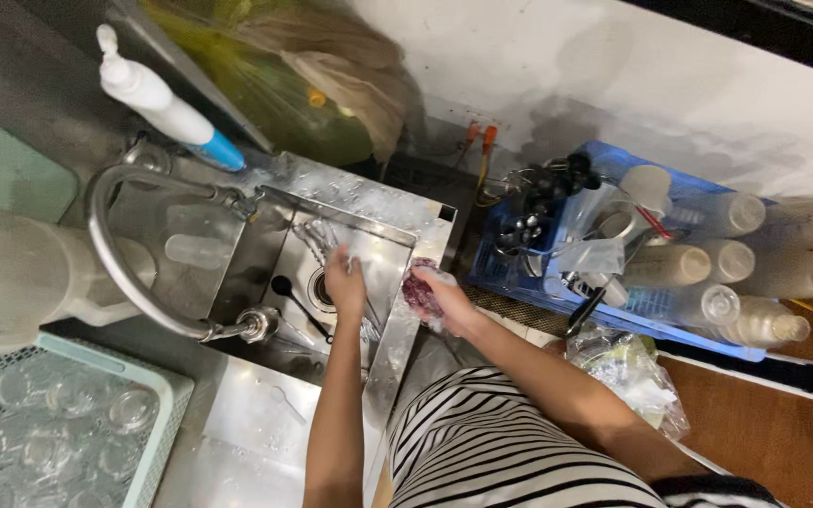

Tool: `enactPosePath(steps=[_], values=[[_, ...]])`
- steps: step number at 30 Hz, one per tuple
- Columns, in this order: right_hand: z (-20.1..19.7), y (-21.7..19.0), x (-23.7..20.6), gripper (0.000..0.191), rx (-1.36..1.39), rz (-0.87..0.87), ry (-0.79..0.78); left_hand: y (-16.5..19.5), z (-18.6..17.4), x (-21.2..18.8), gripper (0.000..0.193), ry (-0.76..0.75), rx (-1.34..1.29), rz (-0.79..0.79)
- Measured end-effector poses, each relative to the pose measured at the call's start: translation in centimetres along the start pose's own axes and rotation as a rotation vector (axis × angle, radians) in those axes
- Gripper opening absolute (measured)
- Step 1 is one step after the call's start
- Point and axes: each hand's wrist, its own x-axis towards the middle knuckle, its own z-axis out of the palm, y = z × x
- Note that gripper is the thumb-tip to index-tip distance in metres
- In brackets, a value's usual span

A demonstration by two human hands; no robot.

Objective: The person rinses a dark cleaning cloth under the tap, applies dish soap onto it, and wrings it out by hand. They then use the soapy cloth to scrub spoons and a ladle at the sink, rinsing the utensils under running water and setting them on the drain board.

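My left hand (344, 283) reaches into the steel sink (390, 237) and holds a clear, wet item that I cannot identify (355, 260) over the drain. My right hand (445, 299) rests at the sink's right rim, closed on a dark purplish scrubbing cloth (419, 288). A curved steel tap (119, 273) arches over the left side of the basin, its spout near a dark long-handled utensil (298, 303) lying in the sink.
A white and blue pump bottle (162, 104) stands behind the sink. A blue crate (651, 245) with clear bottles and utensils sits to the right. A pale green rack of clear lids (58, 419) lies at lower left. A plastic bag (628, 372) is on the floor.
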Motion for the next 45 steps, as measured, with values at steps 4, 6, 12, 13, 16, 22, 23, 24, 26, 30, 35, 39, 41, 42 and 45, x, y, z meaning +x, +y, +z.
enactPosePath(steps=[4, 6, 12, 13, 16, 22, 23, 24, 26, 30, 35, 39, 41, 42, 45], values=[[-0.3, 1.4, 1.4, 0.029, 0.073, 0.002, -0.045, 9.8, 2.9, -2.6, 0.028, -0.523, 0.003, 0.498], [-0.5, 2.5, 2.0, 0.029, 0.226, -0.064, -0.153, 13.4, 4.6, -4.6, 0.036, -0.82, 0.147, 0.714], [-2.1, 4.3, 3.3, 0.032, 0.259, -0.093, -0.347, 15.9, 9.1, -7.2, 0.023, -1.024, 0.283, 0.863], [-2.4, 4.3, 3.3, 0.033, 0.264, -0.095, -0.326, 15.6, 9.5, -7.4, 0.019, -1.036, 0.259, 0.859], [-3.4, 3.8, 3.2, 0.035, 0.245, -0.139, -0.296, 15.7, 9.9, -8.1, 0.013, -1.015, 0.184, 0.888], [-2.9, 2.6, 2.8, 0.034, 0.355, -0.256, -0.399, 20.2, 6.8, -9.1, 0.011, -0.622, -0.064, 0.752], [-2.4, 2.2, 2.2, 0.036, 0.369, -0.215, -0.446, 21.0, 5.6, -8.8, 0.011, -0.532, -0.086, 0.711], [-1.6, 1.7, 1.4, 0.04, 0.382, -0.169, -0.494, 21.7, 4.3, -8.4, 0.011, -0.441, -0.107, 0.667], [0.3, -0.3, -0.5, 0.033, 0.377, -0.149, -0.494, 22.4, 0.8, -7.3, 0.006, -0.266, -0.186, 0.705], [4.5, -4.5, -6.1, 0.031, 0.454, -0.089, -0.47, 21.0, -5.0, -7.7, 0.012, 0.075, -0.464, 0.448], [7.5, -6.6, -6.1, 0.028, 0.526, -0.091, -0.318, 16.7, -6.8, -12.1, 0.008, 0.047, -0.359, 0.298], [6.0, -6.9, -1.7, 0.04, 0.568, -0.199, -0.806, 14.7, -6.1, -13.4, 0.015, -0.29, -0.205, -0.017], [5.9, -5.7, -0.9, 0.03, 0.369, -0.256, -0.473, 14.6, -5.4, -13.1, 0.019, -0.371, 0.083, -0.076], [6.1, -5.3, -0.8, 0.025, 0.269, -0.286, -0.308, 14.6, -5.0, -12.9, 0.021, -0.316, 0.204, 0.034], [7.0, -5.2, -1.1, 0.013, 0.396, -0.179, -0.084, 15.0, -4.6, -12.0, 0.023, -0.233, 0.421, 0.245]])
